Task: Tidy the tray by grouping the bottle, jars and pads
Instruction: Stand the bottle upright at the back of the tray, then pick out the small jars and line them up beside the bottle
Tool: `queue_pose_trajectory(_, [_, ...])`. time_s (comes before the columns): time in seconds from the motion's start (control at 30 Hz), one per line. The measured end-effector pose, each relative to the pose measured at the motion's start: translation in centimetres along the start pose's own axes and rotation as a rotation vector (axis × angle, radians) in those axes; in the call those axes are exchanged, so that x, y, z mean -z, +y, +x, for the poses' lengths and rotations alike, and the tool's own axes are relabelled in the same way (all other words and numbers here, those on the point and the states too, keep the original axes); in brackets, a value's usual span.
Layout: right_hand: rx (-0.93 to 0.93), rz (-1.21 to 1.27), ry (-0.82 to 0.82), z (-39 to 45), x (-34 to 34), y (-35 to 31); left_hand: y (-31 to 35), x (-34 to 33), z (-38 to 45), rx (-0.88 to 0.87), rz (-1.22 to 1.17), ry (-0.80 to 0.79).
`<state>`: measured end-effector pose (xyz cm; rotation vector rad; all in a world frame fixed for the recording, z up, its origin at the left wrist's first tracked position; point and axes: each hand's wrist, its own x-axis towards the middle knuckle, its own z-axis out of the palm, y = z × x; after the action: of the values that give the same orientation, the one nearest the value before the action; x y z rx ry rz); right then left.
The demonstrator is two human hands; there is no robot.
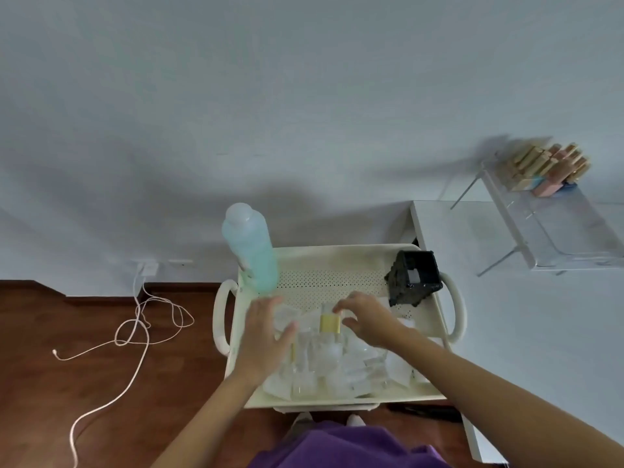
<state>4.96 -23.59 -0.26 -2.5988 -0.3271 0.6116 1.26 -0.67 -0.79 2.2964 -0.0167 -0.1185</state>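
A cream perforated tray point(337, 282) on a cart holds a tall pale green bottle point(251, 248) standing at its far left corner. Several white pads point(341, 373) and clear jars point(304, 383) lie jumbled in the near half. A small jar with a yellow band point(329, 323) sits among them. My left hand point(261, 336) hovers flat over the left pads, fingers spread. My right hand point(366, 317) reaches beside the yellow-banded jar, its fingertips touching or almost touching it; a grip is not visible.
A black box point(413, 282) stands at the tray's far right corner. A white table point(472, 238) with a clear acrylic stand point(557, 231) and wooden blocks point(547, 170) lies to the right. A pink cable point(135, 332) trails over the wooden floor on the left.
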Motion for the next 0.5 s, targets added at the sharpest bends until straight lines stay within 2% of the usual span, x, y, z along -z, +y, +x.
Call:
queue_pose_trajectory(0.07, [0.042, -0.041, -0.014, -0.8, -2.2, 0.8, -1.4, -2.3, -1.6, 0.188, 0.018, -0.253])
queue_pose_trajectory(0.13, [0.107, -0.116, -0.009, -1.2, -3.9, 1.1, -2.1, -4.1, -2.6, 0.263, 0.091, -0.334])
queue_pose_trajectory(0.3, [0.266, -0.307, -0.004, -1.0, -4.8, 1.0, -1.6, -6.3, -3.6, 0.394, 0.239, -0.314])
queue_pose_trajectory(0.5, [0.375, -0.359, 0.029, -0.2, -5.4, 0.6, -0.9, -7.0, -4.2, 0.492, 0.202, -0.279])
